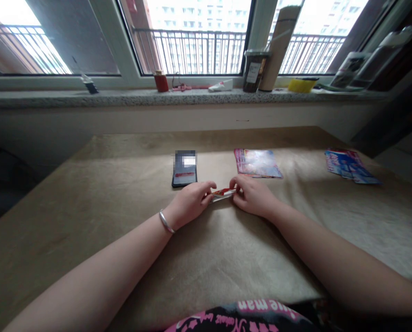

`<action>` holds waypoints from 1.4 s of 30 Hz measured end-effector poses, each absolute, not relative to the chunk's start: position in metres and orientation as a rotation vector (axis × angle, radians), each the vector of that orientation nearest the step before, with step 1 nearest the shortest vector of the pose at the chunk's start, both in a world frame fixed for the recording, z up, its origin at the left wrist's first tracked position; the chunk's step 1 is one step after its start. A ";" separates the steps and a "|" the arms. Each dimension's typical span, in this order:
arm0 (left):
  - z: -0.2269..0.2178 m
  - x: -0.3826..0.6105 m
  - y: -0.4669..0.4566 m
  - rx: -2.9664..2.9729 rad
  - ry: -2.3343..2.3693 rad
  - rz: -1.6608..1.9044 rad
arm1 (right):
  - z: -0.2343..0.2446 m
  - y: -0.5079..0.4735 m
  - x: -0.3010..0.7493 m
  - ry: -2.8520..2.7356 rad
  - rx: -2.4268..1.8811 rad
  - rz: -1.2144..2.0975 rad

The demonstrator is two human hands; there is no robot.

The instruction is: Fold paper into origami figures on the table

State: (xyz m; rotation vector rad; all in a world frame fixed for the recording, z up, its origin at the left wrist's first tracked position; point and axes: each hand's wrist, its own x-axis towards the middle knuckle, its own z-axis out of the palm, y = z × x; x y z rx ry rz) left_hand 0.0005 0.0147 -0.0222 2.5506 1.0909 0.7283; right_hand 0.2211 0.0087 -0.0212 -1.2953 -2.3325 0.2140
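Near the middle of the table, my left hand (191,203), with a silver bangle at its wrist, is closed on one end of a thin red-and-white piece (222,193). My right hand (250,195) pinches the other end. The piece looks like paper or card, held low over the table; fingers cover both its ends and its kind is unclear. Just beyond my left hand lies a phone (185,175) with a lit screen. A stack of glossy pink-and-blue cards (259,162) rests beyond my right hand.
Blue-and-red packets or cards (351,167) lie fanned at the table's right. Along the stone windowsill (130,98) stand a red bottle (161,81), a dark lidded cup (255,71), a tall cardboard tube (279,48) and a yellow item (302,85).
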 end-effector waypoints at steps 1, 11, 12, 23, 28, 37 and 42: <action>-0.023 0.001 0.014 2.464 1.097 0.759 | -0.022 0.008 0.220 -2.290 -1.273 0.281; -0.016 0.006 0.005 2.323 0.929 0.646 | -0.025 0.009 0.216 -2.136 -0.985 0.719; -0.016 0.006 0.007 2.338 0.912 0.634 | -0.025 0.010 0.216 -2.147 -0.996 0.684; -0.016 0.003 0.015 2.533 0.990 0.632 | -0.030 0.019 0.216 -2.216 -1.201 0.412; -0.020 0.002 0.017 2.608 1.026 0.646 | -0.033 0.022 0.216 -2.240 -1.230 0.326; -0.026 0.003 0.022 2.681 1.022 0.667 | -0.035 0.025 0.214 -2.259 -1.227 0.266; -0.027 0.003 0.023 2.668 1.033 0.715 | -0.031 0.020 0.211 -2.293 -1.221 0.187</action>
